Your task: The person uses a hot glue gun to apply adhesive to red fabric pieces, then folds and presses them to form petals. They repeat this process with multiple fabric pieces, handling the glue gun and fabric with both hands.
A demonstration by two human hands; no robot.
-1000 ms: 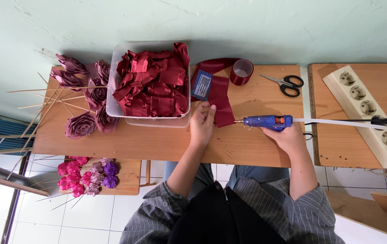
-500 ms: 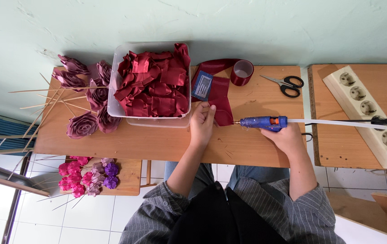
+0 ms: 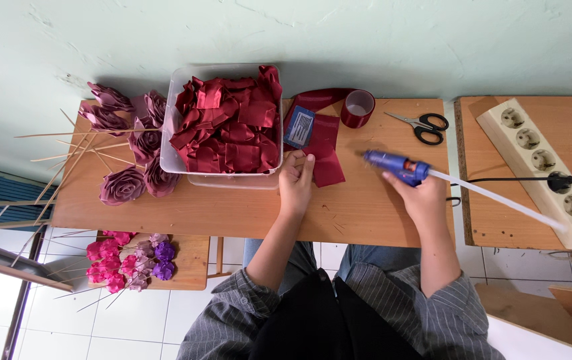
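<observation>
My right hand grips a blue glue gun with a white glue stick out its back; the gun is lifted and tilted, nozzle pointing left. My left hand rests on the wooden table with fingers curled, touching the edge of a dark red ribbon strip. That strip runs up to a ribbon roll. A small blue lighter lies on the ribbon just above my left hand.
A clear plastic tub holds several folded red ribbon pieces. Ribbon roses on sticks lie at the left. Black-handled scissors sit at the back right. A power strip lies on the side table. More flowers rest on a lower stool.
My right hand has lifted the glue gun off the table and tilted it, nozzle moving away from my left hand. My left hand has stayed in place.
</observation>
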